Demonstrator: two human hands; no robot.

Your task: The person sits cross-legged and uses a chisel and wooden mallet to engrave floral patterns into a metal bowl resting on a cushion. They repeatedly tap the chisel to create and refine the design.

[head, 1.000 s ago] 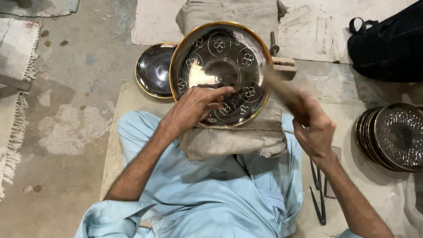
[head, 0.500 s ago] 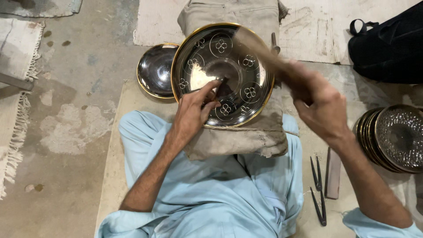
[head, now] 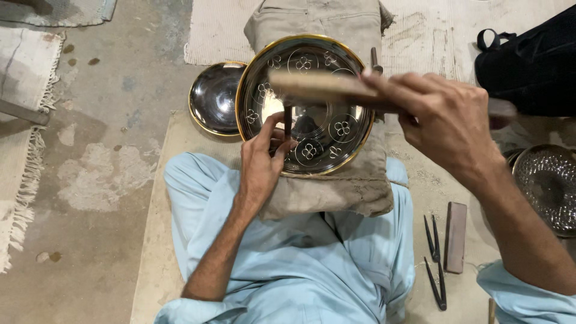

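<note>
Two hands: both working the gold-rimmed, flower-engraved round metal plate [head: 306, 102]
left hand [head: 264, 159]: pinching thin dark chisel [head: 287, 123] upright at plate's 8 o'clock
right hand [head: 441, 123]: gripping wooden mallet [head: 324, 87], hovering above
tip: judging chisel is needing a steady, vertical hold

A floor-level metal engraving workshop

Engraved brass plates [head: 303, 105], a stack of worked dishes [head: 549, 186] and steel gravers [head: 433, 258] are laid over a concrete floor [head: 90, 150]

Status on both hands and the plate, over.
Left hand pinching upright chisel on engraved plate. Right hand gripping wooden mallet raised above it. Plate on cloth cushion. Nothing between mallet and chisel.
</note>
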